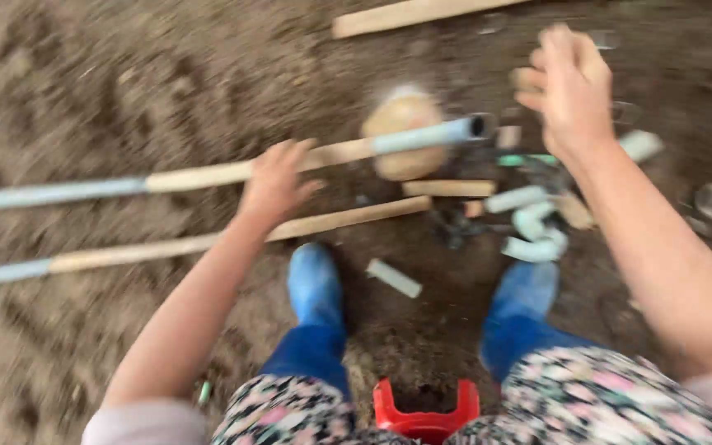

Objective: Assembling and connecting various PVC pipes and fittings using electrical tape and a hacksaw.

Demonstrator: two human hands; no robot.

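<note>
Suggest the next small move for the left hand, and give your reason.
Probably close the left hand around the upper pipe: its open fingers hover right over it, while the right hand is raised above the loose pipe pieces.

A long grey pipe [224, 171] is touched by the left hand [276, 183]; the right hand [566, 86] is raised, fingers spread, above scattered pipe fittings [533, 235]

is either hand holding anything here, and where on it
The left hand rests on the long pole around its tan middle stretch; blur hides whether it grips. The right hand is raised, open and empty.
</note>
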